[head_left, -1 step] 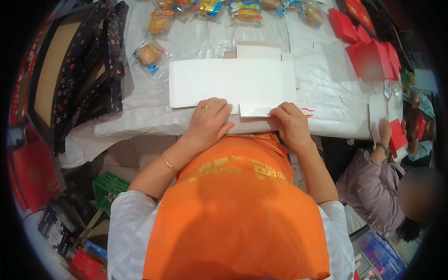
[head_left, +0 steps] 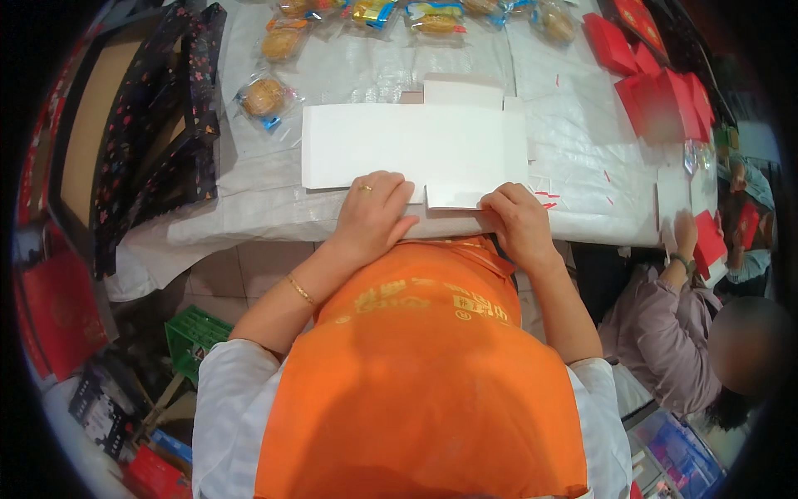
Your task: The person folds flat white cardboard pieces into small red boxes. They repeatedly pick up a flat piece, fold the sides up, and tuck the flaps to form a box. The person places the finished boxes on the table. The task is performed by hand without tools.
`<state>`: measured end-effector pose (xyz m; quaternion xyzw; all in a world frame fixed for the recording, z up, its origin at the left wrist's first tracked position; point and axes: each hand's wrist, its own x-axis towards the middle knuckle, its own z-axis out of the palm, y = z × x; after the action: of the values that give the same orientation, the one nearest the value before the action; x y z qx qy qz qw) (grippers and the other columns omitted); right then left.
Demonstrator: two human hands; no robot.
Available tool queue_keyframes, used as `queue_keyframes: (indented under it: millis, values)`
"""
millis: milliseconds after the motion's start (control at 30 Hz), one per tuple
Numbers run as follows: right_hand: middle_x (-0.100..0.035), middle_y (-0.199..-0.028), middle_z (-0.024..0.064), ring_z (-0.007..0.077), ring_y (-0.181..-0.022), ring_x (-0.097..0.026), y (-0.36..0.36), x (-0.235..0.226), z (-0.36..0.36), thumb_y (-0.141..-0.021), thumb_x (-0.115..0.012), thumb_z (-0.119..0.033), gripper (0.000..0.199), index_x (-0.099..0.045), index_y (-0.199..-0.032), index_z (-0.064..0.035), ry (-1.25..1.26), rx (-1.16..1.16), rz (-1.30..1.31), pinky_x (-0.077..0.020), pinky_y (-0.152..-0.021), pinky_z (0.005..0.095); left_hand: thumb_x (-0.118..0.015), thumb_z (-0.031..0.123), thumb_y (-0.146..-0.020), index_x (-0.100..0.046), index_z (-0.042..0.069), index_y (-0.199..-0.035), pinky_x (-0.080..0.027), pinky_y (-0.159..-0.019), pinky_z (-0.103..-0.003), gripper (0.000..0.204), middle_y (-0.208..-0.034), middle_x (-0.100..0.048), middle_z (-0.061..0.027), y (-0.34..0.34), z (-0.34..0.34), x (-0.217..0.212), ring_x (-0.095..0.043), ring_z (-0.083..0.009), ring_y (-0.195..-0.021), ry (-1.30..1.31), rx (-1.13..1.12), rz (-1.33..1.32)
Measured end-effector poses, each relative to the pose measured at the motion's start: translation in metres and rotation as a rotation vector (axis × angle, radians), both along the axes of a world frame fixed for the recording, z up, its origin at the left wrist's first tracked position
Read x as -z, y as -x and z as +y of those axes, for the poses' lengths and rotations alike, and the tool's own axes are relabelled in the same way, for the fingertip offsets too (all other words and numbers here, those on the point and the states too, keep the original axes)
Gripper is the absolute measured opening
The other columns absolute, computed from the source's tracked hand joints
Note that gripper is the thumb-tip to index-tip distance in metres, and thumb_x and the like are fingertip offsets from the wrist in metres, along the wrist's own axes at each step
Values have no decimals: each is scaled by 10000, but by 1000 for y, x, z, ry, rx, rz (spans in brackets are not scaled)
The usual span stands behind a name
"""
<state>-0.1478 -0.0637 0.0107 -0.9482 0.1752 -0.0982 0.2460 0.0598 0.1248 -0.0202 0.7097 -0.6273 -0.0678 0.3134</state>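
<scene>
A flat white cardboard box blank (head_left: 416,143) lies before me on the table, with flaps along its far and near edges. My left hand (head_left: 374,206), wearing a ring, is closed over the blank's near edge left of the middle; its curled fingers hide part of that edge, and the thumb points right. At the right end of the near flap (head_left: 461,198), my right hand (head_left: 517,214) has its fingers pinched on the corner. The fold under the fingers is partly hidden.
Several wrapped round pastries (head_left: 266,97) lie along the far side. Black flower-patterned boxes (head_left: 158,141) stand at the left, red boxes (head_left: 665,104) at the far right. A co-worker's hand (head_left: 686,234) is at the right edge. Below left sits a green crate (head_left: 195,339).
</scene>
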Motion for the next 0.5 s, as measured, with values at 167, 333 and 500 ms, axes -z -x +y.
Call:
queue_keyframes:
  millis: [167,333,500]
  values:
    - [-607,-868,76,301,-852,-604,4,-18,-3,-786,-730,-27,170,-651,-922,-90,-103,39,-17,-502,-719,405,-758,45,-731,-652,32,-1060,-494,-855,-390,346,-1008,-626,-86,-4,-12,9,-626,-276,-949,208,62,-117]
    - [-616,-887,93,312,-855,-616,4,-17,-2,-830,-733,-78,151,-656,-959,-59,-116,-75,109,-505,-750,412,-713,11,-744,-678,31,-965,-520,-747,-361,225,-907,-639,-74,-1,-15,14,-634,-267,-825,238,77,-129]
    - [-615,-921,115,329,-877,-625,-44,-10,20,-843,-758,-187,221,-642,-978,-56,-242,-53,-44,-513,-774,422,-733,10,-756,-677,42,-921,-507,-718,-382,177,-880,-648,-75,3,-15,15,-621,-267,-778,156,-7,-48]
